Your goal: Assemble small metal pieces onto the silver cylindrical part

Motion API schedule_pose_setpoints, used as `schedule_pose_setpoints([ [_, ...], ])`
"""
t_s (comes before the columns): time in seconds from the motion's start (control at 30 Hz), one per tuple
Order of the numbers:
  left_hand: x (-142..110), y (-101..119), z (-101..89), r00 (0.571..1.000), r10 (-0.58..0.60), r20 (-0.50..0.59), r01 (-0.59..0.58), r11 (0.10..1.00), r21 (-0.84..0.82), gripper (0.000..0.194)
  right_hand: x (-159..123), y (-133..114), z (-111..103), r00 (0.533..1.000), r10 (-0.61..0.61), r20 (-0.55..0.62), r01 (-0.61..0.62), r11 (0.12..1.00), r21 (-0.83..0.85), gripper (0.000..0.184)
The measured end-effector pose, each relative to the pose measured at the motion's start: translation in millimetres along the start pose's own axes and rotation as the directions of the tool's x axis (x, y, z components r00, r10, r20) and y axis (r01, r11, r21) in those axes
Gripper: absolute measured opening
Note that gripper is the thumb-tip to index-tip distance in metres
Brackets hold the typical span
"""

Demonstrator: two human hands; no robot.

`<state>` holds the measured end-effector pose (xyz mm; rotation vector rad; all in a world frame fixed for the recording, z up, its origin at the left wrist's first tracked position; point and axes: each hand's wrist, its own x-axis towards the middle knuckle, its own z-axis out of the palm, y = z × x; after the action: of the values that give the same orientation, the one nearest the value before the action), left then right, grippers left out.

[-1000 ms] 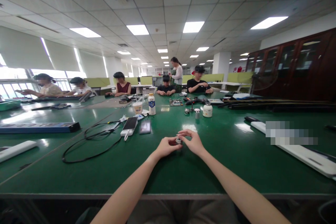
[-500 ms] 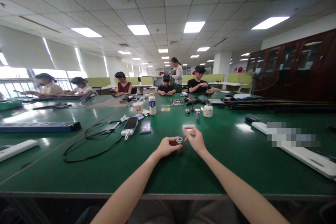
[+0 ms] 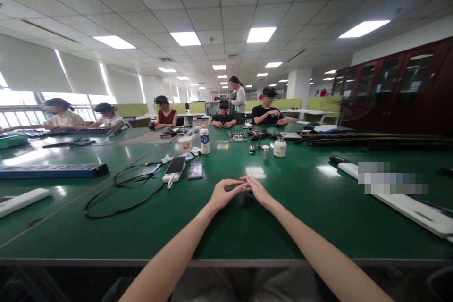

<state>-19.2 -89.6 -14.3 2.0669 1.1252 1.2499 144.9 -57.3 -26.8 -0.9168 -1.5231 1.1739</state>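
My left hand (image 3: 223,194) is closed around a small silver cylinder (image 3: 244,188), its thumb and fingers bent about the side. Reaching in from the right, my right hand (image 3: 259,192) has its fingers over the top of the cylinder, and the fingertips of both hands meet there. Most of the cylinder is hidden behind the fingers. Whatever the right fingers pinch, if anything, cannot be made out. Beyond the hands, a similar grey cylinder (image 3: 266,153) stands upright beside a white round jar (image 3: 279,148).
Left of my hands lie a phone (image 3: 176,165), a black cable (image 3: 116,214) and a small square packet (image 3: 196,170). A bottle (image 3: 205,140) and cup (image 3: 185,145) stand farther back. A long white bar (image 3: 399,198) lies right. Several people sit across the green table (image 3: 141,240).
My right hand has come down and left onto the silver cylinder, closing the gap between the hands. The left fingers have risen slightly, and the cylinder's top is now mostly covered.
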Motion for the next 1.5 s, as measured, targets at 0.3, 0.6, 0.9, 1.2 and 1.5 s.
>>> schedule_pose_setpoints([
  [0.3, 2.3, -1.9, 5.1, 0.997, 0.035, -0.075, -0.031, 0.998, 0.058, 0.026, -7.3, -5.7, -5.3, 0.961, 0.13, 0.245, -0.129, 0.991, -0.019, 0.054],
  [0.6, 7.7, -24.7, -14.1, 0.955, -0.114, -0.272, 0.242, 0.831, 0.501, 0.024, -12.9, -15.8, -2.4, 0.946, 0.132, 0.297, -0.135, 0.991, -0.01, 0.05],
  [0.9, 5.9, -33.8, -17.1, 0.952, -0.268, -0.148, 0.298, 0.706, 0.642, 0.029, -13.4, -13.6, -2.6, 0.949, 0.107, 0.297, -0.103, 0.994, -0.029, 0.05],
  [1.2, 1.8, -2.1, -7.0, 0.966, 0.086, -0.245, 0.024, 0.91, 0.414, 0.023, -10.5, -5.0, -3.9, 0.945, 0.037, 0.326, -0.032, 0.999, -0.02, 0.051],
  [1.5, -2.7, 8.4, 3.9, 0.975, 0.167, -0.148, -0.122, 0.954, 0.273, 0.019, -8.9, 1.4, -4.1, 0.943, -0.007, 0.333, 0.016, 1.0, -0.023, 0.046],
])
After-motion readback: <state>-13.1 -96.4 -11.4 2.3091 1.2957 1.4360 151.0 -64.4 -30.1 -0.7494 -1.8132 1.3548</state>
